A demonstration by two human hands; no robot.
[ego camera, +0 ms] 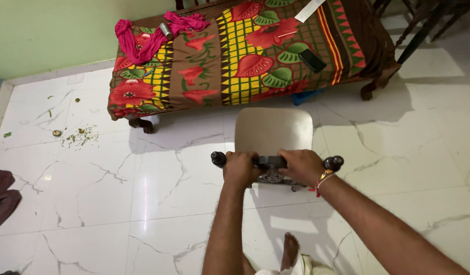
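Note:
My left hand and my right hand both grip the dark horizontal handlebar of a push tool with black knobs at each end. A flat grey metal plate rises from the bar, pointing toward the bed. The tool is held above the white marble floor. A red thread and a bangle circle my right wrist. One bare foot shows below the tool.
A low bed with a brown, yellow and red floral cover stands ahead, with a pink cloth, a black phone and a paper slip on it. Green debris lies at left. A dark cloth lies at the left edge. Chair legs stand at top right.

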